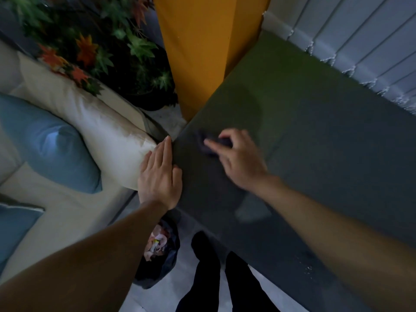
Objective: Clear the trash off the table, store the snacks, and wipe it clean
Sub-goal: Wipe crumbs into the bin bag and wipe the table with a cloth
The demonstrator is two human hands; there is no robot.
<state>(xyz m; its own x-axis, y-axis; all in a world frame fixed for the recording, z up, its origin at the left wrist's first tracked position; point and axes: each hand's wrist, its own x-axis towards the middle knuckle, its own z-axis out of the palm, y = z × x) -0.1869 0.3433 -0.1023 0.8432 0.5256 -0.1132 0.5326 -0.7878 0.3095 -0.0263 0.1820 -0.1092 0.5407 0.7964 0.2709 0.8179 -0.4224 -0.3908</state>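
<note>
Counter (304, 136) stretches bare ahead and rightward of the right hand (238, 158), fingers clamped on a dark cloth (206, 143); left hand (159, 176) rests flat, fingers together.

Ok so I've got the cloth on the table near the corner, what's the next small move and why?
Probably sweep the dark cloth under your right hand away from the corner, toward the far stretch of the table by the blinds. The left hand is braced flat on the table's edge, no trash shows on top, and the cloth sits at one end only.
</note>
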